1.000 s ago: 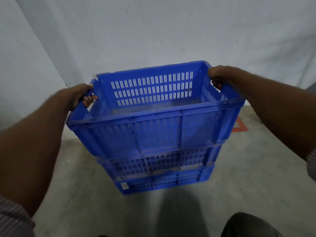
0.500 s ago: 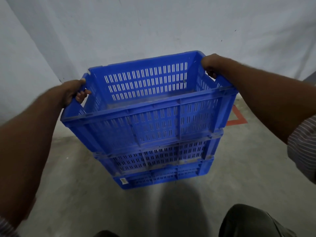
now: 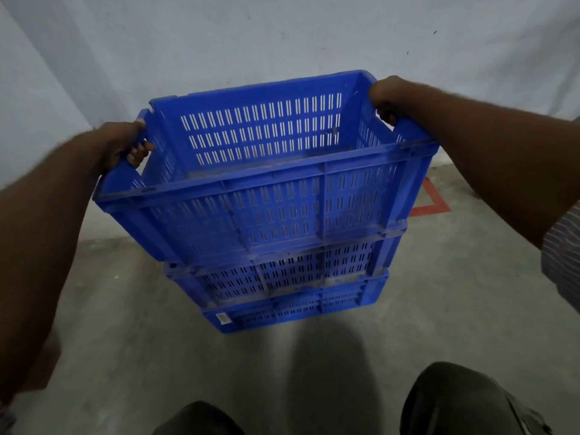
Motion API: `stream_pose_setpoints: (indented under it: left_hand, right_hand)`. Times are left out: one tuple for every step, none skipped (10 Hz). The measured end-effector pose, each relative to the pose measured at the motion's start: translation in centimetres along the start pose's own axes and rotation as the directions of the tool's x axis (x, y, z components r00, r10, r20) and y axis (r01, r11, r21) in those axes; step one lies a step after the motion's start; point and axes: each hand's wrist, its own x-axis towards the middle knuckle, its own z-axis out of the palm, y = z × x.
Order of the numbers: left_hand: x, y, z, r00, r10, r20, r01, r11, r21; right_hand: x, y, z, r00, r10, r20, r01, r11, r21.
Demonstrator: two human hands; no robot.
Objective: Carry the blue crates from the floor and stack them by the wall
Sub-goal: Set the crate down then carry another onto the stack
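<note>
A blue slotted crate (image 3: 270,208) is in both my hands, directly over a stack of two more blue crates. The middle crate (image 3: 292,271) and the bottom crate (image 3: 298,309) rest on the floor against the wall. My left hand (image 3: 125,146) grips the left handle hole of the top crate, fingers curled through it. My right hand (image 3: 389,98) grips the right handle at the far corner. The top crate's base appears to touch the rim of the middle crate. It is empty inside.
The white wall (image 3: 282,36) stands right behind the stack, with a corner at the left. Red tape (image 3: 433,202) marks the concrete floor (image 3: 157,356) to the right of the crates. My knees (image 3: 464,403) show at the bottom edge.
The top crate has come down a little onto the stack and sits squarer over it. Both hands have kept their grip on the handles.
</note>
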Motion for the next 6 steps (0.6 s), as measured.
stream_pose_setpoints:
  left_hand:
    - [-0.3, -0.5, 0.2, 1.000, 0.013, 0.002, -0.013, 1.000, -0.012]
    - [-0.7, -0.4, 0.2, 1.000, 0.002, 0.017, -0.001, 1.000, -0.017]
    - [-0.8, -0.2, 0.0, 1.000, -0.009, 0.020, 0.009, 1.000, -0.016]
    - [-0.5, 0.1, 0.3, 1.000, -0.018, 0.010, 0.018, 1.000, -0.011]
    - [-0.2, 0.3, 0.3, 1.000, -0.014, -0.010, 0.014, 1.000, 0.013]
    - [0.0, 0.6, 0.4, 0.999, -0.043, 0.025, 0.042, 0.998, 0.040]
  right_hand:
    - [0.3, -0.1, 0.2, 0.998, 0.052, -0.021, -0.053, 0.997, -0.055]
    - [0.9, -0.3, 0.3, 0.996, 0.077, -0.035, -0.079, 0.995, -0.064]
    - [1.2, -0.3, 0.0, 0.996, 0.082, -0.032, -0.084, 0.995, -0.061]
    - [1.7, 0.3, -0.2, 1.000, 0.010, 0.024, -0.010, 1.000, 0.000]
    - [1.5, 0.4, -0.3, 0.999, -0.039, 0.023, 0.037, 0.997, 0.065]
    - [1.7, 0.3, -0.6, 0.997, -0.031, 0.073, 0.022, 0.994, 0.111]
